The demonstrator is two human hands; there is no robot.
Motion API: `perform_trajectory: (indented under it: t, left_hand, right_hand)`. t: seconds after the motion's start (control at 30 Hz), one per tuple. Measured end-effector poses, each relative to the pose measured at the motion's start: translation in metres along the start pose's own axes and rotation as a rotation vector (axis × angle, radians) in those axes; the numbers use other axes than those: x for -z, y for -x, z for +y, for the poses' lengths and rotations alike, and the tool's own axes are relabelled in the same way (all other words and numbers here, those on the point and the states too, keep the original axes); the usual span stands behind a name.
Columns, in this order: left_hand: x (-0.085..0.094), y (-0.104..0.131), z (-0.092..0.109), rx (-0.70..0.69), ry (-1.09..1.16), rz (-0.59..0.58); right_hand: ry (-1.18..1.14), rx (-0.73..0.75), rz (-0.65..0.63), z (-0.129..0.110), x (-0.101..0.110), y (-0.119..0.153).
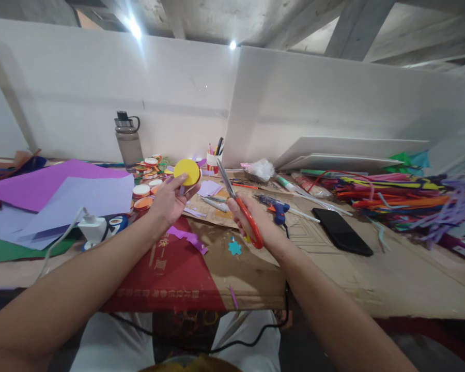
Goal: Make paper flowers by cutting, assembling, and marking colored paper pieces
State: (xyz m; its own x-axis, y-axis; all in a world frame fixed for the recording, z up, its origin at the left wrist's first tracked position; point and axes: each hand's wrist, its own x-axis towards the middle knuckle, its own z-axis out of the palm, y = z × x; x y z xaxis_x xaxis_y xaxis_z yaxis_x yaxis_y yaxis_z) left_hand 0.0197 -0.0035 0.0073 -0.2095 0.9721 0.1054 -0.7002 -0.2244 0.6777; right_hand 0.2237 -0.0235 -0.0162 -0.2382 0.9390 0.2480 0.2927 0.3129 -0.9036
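My left hand (170,199) is closed on a round yellow disc (187,172), its flat face turned toward me and a dark red rim showing behind its right edge. I cannot tell whether it is paper or a lid. In my right hand (251,212) are scissors (249,219) with red handles, the blades pointing up and to the left and looking shut. Below and between my hands lie a turquoise paper star shape (234,247) and a scrap of purple paper (189,238). A hot glue gun (279,211) rests just right of my right hand.
Sheets of purple paper (81,178) cover the left side, near a water bottle (128,142) and a white charger plug (93,227). To the right lie a black phone (341,231) and heaped pipe cleaners (403,194). A pen cup (214,161) stands by the white wall.
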Motion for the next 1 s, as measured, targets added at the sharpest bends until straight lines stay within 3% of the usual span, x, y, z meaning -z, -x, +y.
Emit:
perform_trajectory:
  t: [0.13, 0.37, 0.57, 1.0]
  left_hand:
    - [0.001, -0.005, 0.006, -0.033, -0.005, 0.017]
    - [-0.004, 0.001, -0.001, -0.009, 0.077, 0.019]
    - [-0.01, 0.012, -0.008, 0.029, 0.09, 0.024]
    - [-0.011, 0.018, -0.012, 0.051, 0.094, 0.008]
  right_hand:
    - [0.016, 0.026, -0.111, 0.001, 0.004, 0.0]
    - [0.037, 0.044, -0.047, 0.003, -0.001, 0.0]
    - [0.098, 0.077, -0.072, 0.002, 0.0, 0.001]
    - [0.045, 0.004, -0.059, -0.005, -0.001, 0.003]
